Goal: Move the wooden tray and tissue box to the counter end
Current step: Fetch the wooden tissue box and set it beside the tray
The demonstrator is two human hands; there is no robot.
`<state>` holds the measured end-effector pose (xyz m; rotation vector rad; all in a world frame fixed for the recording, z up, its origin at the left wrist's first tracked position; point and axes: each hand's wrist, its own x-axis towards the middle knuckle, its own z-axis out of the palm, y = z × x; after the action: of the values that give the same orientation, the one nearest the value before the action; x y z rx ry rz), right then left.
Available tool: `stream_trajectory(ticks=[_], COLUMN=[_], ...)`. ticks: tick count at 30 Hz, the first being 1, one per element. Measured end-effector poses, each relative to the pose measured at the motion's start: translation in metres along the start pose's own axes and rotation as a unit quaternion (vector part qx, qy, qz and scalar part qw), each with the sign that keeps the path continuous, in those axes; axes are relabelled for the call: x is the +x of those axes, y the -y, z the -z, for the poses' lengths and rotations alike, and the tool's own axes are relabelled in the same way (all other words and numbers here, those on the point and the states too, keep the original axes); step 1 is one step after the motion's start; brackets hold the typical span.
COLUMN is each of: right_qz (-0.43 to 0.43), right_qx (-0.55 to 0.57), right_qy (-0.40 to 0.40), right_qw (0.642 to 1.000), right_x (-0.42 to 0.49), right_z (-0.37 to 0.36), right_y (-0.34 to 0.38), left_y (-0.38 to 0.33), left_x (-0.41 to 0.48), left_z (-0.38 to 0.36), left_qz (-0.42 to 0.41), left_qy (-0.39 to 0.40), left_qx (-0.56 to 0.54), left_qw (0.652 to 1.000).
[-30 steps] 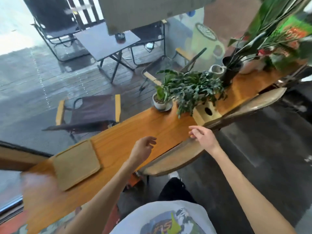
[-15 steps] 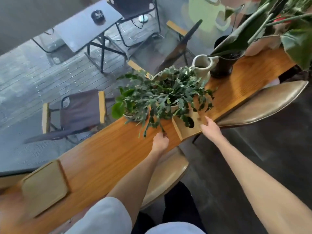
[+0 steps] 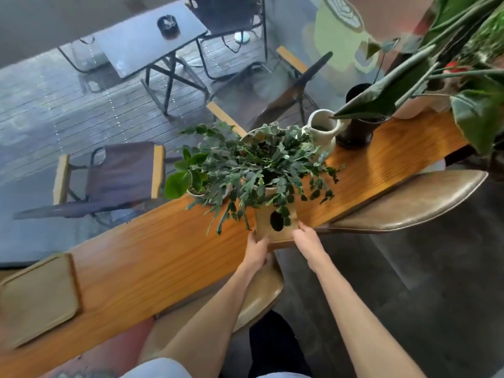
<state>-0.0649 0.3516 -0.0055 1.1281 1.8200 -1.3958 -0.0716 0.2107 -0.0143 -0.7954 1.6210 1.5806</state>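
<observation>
The wooden tissue box (image 3: 275,227), pale with a dark oval hole on top, sits at the near edge of the long wooden counter (image 3: 163,257), half under trailing leaves. My left hand (image 3: 256,251) grips its near left corner and my right hand (image 3: 305,238) grips its near right corner. The wooden tray (image 3: 38,298) lies flat at the counter's far left end, apart from both hands.
A leafy potted plant (image 3: 261,165) overhangs the box, with a small pot (image 3: 196,186) to its left. A cream jug (image 3: 324,129) and black pot (image 3: 357,126) stand further right. Padded stools (image 3: 409,200) sit below the counter edge. A window runs behind the counter.
Both hands have closed in from the box's sides to grip its near corners. The view has shifted right, so the tray now sits further left in the frame.
</observation>
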Motion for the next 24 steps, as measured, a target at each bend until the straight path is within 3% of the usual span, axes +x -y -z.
stream_trajectory(ticks=[5,10,16,22,24], right_qz=[0.019,0.053,0.123,0.184,0.197], right_qx=[-0.083,-0.120,-0.183,-0.204,-0.223], right_qy=[0.086,0.175,0.306,0.300,0.344], right_qw=[0.993,0.976,0.926,0.913,0.891], right_x=[-0.047,-0.104,-0.200,-0.281,-0.313], right_z=[-0.070,-0.161,-0.277,-0.390,-0.433], right_y=[0.025,0.036,0.032,0.003,-0.009], left_y=[0.015,0.028,0.070,0.157,0.194], left_x=[-0.015,-0.054,-0.132,-0.251,-0.285], left_z=[0.071,0.173,0.318,0.461,0.506], left_qz=[-0.009,-0.076,-0.140,-0.204,-0.225], left_qy=[-0.113,-0.182,-0.268,-0.310,-0.316], left_qx=[-0.107,-0.181,-0.266,-0.375,-0.383], left_qw=[0.988,0.963,0.915,0.849,0.838])
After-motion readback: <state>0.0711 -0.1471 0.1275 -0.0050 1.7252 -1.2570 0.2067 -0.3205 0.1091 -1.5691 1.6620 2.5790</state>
